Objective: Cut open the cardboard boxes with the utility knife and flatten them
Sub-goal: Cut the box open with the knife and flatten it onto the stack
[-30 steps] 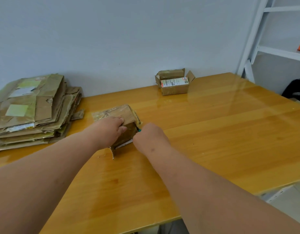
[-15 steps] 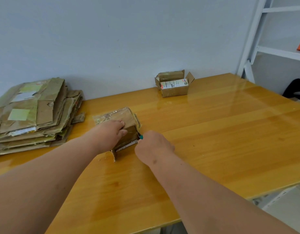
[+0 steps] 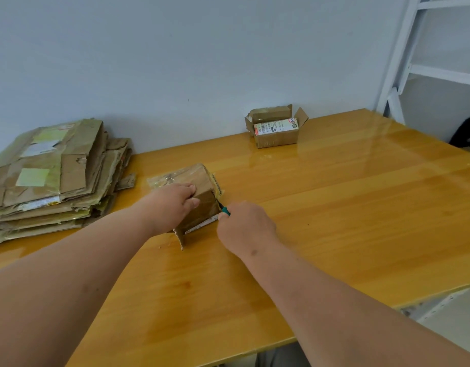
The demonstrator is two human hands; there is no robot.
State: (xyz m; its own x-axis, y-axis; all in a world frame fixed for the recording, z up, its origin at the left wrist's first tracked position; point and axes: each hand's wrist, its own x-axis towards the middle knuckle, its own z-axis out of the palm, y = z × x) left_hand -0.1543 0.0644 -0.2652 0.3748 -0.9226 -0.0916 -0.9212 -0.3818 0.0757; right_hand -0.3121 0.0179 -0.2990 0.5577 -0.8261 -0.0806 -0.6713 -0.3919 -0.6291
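Single head-mounted wide-angle view. It faces forward and down across the table (image 3: 334,234) toward the wall (image 3: 202,62). Forearms fill the near foreground.

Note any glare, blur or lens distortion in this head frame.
Head view: soft even light; window glare streaks the glossy table at right. The wide lens bows the shelf frame. Right hand slightly smeared at the utility knife; left hand and cardboard box stay sharp.

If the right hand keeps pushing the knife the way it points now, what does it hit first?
Probably the box. The right hand grips the knife with its tip aimed up-left at the box's near right corner, already at or touching it. The left hand sits just beyond; depth is unclear.
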